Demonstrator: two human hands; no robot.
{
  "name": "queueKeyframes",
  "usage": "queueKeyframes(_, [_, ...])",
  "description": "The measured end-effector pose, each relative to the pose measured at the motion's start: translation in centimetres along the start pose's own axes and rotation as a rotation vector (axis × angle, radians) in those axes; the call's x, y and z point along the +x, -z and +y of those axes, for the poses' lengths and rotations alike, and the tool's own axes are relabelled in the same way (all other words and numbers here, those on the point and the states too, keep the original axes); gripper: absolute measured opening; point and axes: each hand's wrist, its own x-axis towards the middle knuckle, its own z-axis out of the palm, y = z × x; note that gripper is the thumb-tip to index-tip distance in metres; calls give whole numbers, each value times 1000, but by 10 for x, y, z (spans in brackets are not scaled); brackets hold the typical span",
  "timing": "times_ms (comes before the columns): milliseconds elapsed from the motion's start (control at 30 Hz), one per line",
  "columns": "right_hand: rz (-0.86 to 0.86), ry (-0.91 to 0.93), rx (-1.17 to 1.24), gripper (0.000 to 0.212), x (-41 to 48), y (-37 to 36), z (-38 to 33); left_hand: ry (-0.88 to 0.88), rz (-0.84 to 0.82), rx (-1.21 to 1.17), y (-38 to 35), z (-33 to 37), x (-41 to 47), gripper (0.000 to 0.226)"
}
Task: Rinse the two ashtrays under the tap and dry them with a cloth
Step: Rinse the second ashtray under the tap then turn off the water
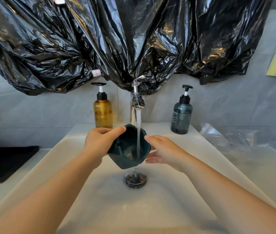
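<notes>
A dark green ashtray point(127, 147) is held tilted over the white sink point(86, 205), its hollow facing me. Water runs from the chrome tap point(136, 105) in a thin stream straight into the hollow and drips toward the drain point(135, 180). My left hand point(100, 141) grips the ashtray's left rim, thumb over the top edge. My right hand point(160, 149) holds the right side, thumb on the rim and fingers under the bottom. A second ashtray and a cloth are not in view.
An amber pump bottle point(103, 110) stands left of the tap and a dark blue-grey one point(181, 115) to its right. Black plastic sheeting point(117, 39) hangs above. A black mat point(3, 162) lies on the left counter, clear plastic point(235, 137) on the right.
</notes>
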Motion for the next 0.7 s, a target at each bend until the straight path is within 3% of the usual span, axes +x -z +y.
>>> queueKeyframes(200, [-75,-55,61,26,-3,-4,2,142,-85,-98,-6,-1,0,31])
queueKeyframes(400, [-6,-156,419,28,-2,-6,4,263,-294,-129,-6,1,-2,48])
queueKeyframes(533, [-24,-178,358,33,0,-2,7,220,-208,-93,-10,-4,0,45])
queueKeyframes(700, [-75,-208,145,39,2,0,9,69,-58,-17,-5,-6,6,21])
